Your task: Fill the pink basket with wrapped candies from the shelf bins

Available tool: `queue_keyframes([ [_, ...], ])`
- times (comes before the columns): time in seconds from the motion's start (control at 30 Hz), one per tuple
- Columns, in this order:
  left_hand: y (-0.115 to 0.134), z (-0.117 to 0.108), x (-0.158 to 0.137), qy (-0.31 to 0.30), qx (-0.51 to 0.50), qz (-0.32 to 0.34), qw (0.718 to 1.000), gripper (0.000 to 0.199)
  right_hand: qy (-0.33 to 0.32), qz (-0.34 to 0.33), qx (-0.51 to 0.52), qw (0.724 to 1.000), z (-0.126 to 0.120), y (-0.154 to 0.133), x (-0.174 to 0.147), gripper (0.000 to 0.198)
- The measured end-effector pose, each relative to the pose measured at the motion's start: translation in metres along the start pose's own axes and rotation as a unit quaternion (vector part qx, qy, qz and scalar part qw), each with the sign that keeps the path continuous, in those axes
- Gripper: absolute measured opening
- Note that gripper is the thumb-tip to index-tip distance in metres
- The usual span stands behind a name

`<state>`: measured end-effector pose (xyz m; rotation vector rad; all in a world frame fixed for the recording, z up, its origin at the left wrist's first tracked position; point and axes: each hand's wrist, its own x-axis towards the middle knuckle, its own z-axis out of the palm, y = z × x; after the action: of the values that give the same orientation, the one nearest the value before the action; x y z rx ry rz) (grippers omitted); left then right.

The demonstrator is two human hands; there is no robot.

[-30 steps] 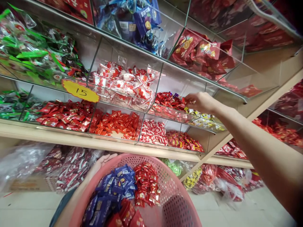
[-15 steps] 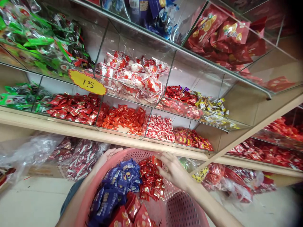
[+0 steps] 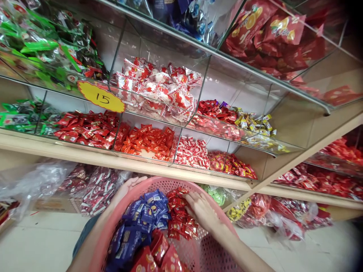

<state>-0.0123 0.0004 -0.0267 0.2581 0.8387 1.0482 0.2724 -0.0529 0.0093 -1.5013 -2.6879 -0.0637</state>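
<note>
A pink perforated plastic basket [image 3: 156,182] stands in front of me. My left forearm lies along its left side, and my left hand [image 3: 133,185] rests with stretched fingers against the outside of the far rim. Inside are small blue candy packets [image 3: 147,211], small red candy packets [image 3: 180,215] and larger red packets [image 3: 159,247] nearer me. Reaching in over the right rim, my right hand [image 3: 200,207] has its loosely bent fingers at the right edge of the small red pile. Its fingertips are partly hidden; no packet shows clearly in them.
Beyond the basket rise shelves with glass-walled bins of wrapped sweets, among them orange-red packets [image 3: 150,141] and red-and-white packets [image 3: 193,151]. A yellow price tag [image 3: 101,97] reads 15. Plastic bags [image 3: 100,189] lie below the wooden shelf edge [image 3: 85,156].
My right hand has moved slightly down and left, onto the edge of the small red candy packets. My left hand and the basket stay put. The view has shifted slightly.
</note>
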Motion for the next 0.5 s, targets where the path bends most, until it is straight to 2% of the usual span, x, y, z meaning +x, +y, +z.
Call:
queue_keyframes([
  [0.2,0.000,-0.004,0.003,-0.011,0.010,-0.014,1.000,0.051,0.002,0.039,-0.012,0.999,0.002,-0.005,0.001,0.011],
  [0.3,0.001,-0.005,0.005,-0.001,0.012,0.000,1.000,0.054,0.012,0.038,-0.016,0.999,-0.007,-0.008,0.002,0.007],
  [0.4,0.003,-0.009,0.009,-0.003,0.006,-0.008,1.000,0.056,0.060,0.019,-0.004,0.998,-0.043,-0.011,0.006,0.005],
  [0.5,0.004,-0.012,0.013,-0.012,0.010,-0.033,0.999,0.058,0.176,-0.019,0.017,0.984,-0.113,-0.010,0.018,0.010],
])
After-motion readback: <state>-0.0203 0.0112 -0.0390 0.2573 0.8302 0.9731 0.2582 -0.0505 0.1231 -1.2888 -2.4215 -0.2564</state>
